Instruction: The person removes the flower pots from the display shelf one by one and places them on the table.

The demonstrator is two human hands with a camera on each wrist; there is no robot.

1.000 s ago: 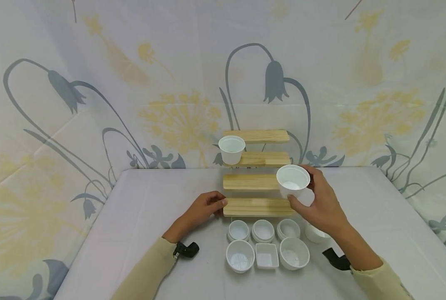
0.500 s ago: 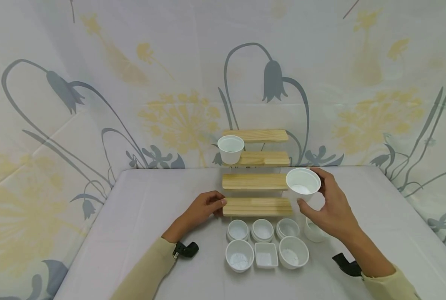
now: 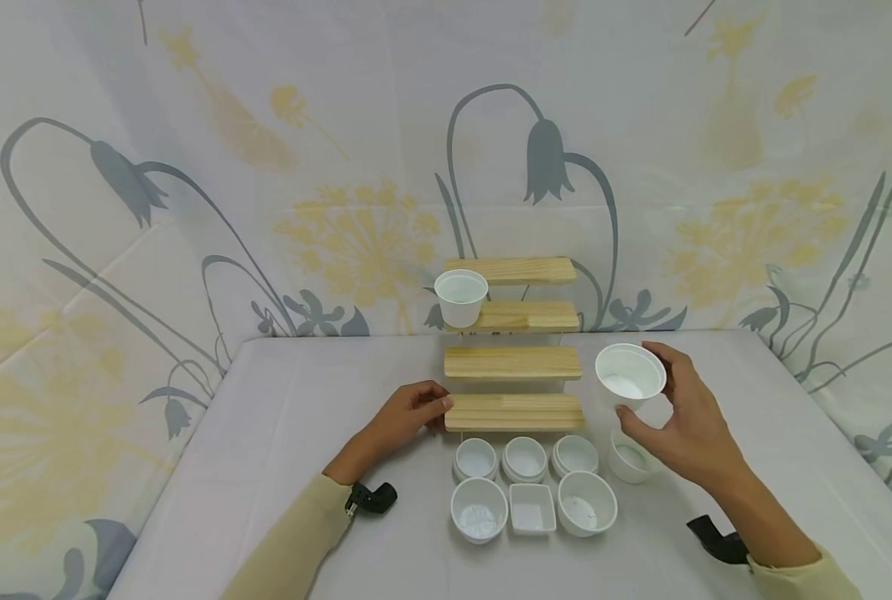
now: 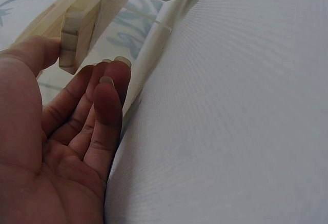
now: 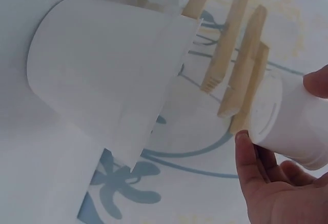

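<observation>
My right hand (image 3: 689,425) holds a white round cup (image 3: 629,375) upright, thumb at its near side and fingers round the far side. It is raised to the right of a tiered wooden display stand (image 3: 513,412). In the right wrist view the cup (image 5: 297,116) shows its base toward the stand's boards. My left hand (image 3: 408,417) grips the left end of the lowest board; the left wrist view shows the thumb against the board's end (image 4: 74,39) and the fingers curled beneath. Another white cup (image 3: 461,300) sits at the left of an upper tier.
White round bowls (image 3: 479,510) and a small square dish (image 3: 532,510) stand in two rows before the stand. Another white cup (image 3: 629,461) stands on the table below my right hand. A flower-printed cloth (image 3: 371,125) hangs behind the white-covered table (image 3: 326,367).
My right hand has moved right and slightly nearer with the cup, away from the boards. The left hand and the cup on the upper tier have stayed in place.
</observation>
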